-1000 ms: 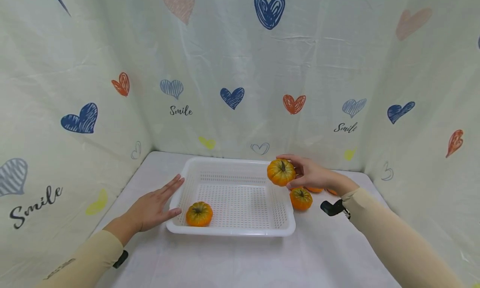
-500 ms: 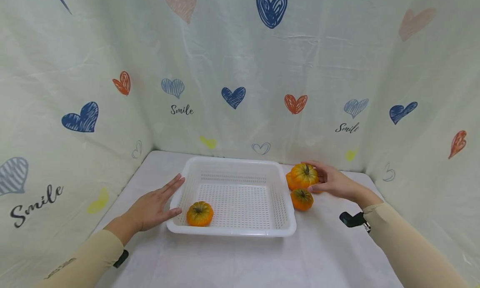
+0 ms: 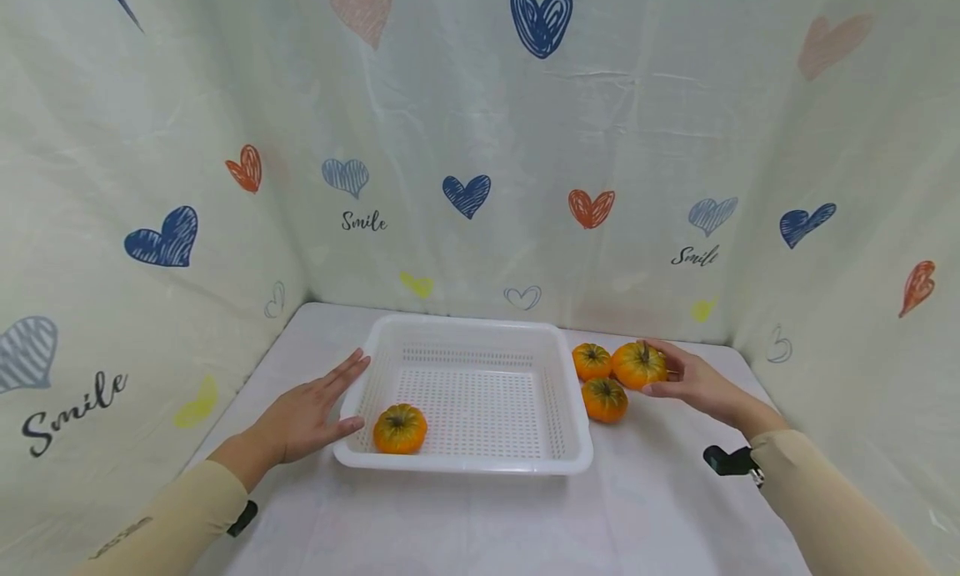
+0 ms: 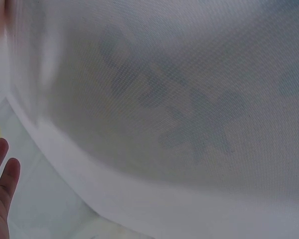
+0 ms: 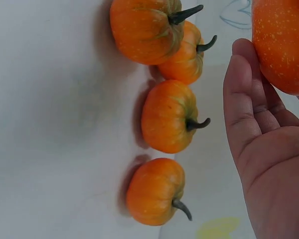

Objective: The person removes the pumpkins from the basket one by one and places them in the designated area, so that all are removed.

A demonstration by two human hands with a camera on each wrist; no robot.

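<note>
My right hand (image 3: 693, 384) grips a small orange pumpkin (image 3: 639, 365) with a dark stem, right of the white basket. The right wrist view shows this held pumpkin (image 5: 284, 45) at the upper right, against the fingers (image 5: 237, 82). Two more pumpkins, a rear one (image 3: 592, 362) and a front one (image 3: 604, 400), sit beside the basket's right wall. Inside the white plastic basket (image 3: 465, 463), one pumpkin (image 3: 400, 428) lies at the front left corner. My left hand (image 3: 311, 409) lies with straight fingers at the basket's left rim.
Several pumpkins (image 5: 169, 117) stand along the table in the right wrist view; some are hidden behind my right hand in the head view. A white cloth (image 3: 450, 526) covers the table. Curtains with printed hearts (image 3: 467, 195) close off the back and both sides.
My right hand has carried its pumpkin rightward and lower, from above the basket's right edge to beside the pumpkins on the table. My left hand and the basket have stayed put.
</note>
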